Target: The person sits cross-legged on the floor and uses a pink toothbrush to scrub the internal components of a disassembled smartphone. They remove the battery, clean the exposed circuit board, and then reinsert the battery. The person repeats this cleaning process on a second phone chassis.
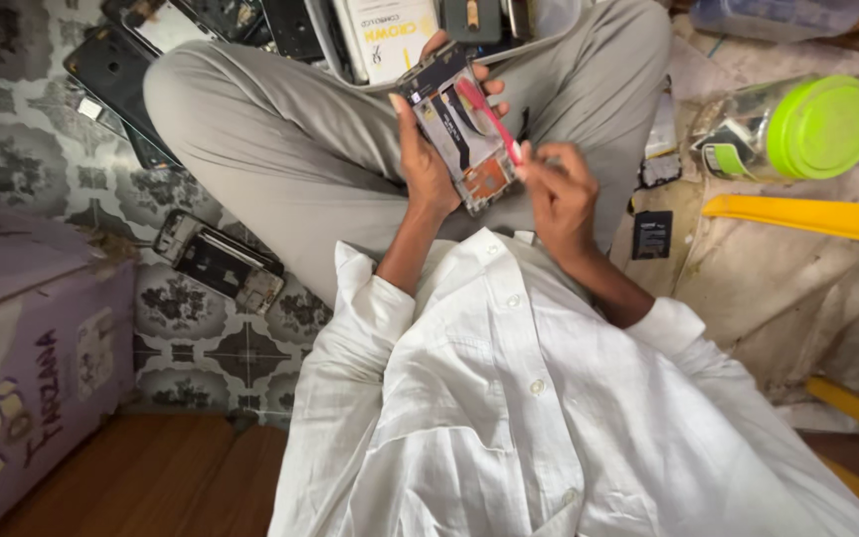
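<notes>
You have one view only, from the camera on your head. It looks steeply down over your white shirt (509, 398) onto your crossed legs (290, 129) and the patterned floor (201, 338). It sits close: your lap fills the middle, and the floor clutter rims the frame.

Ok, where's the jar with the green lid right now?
In the head view, the jar with the green lid lies on its side at upper right, just above the yellow bar.
</notes>
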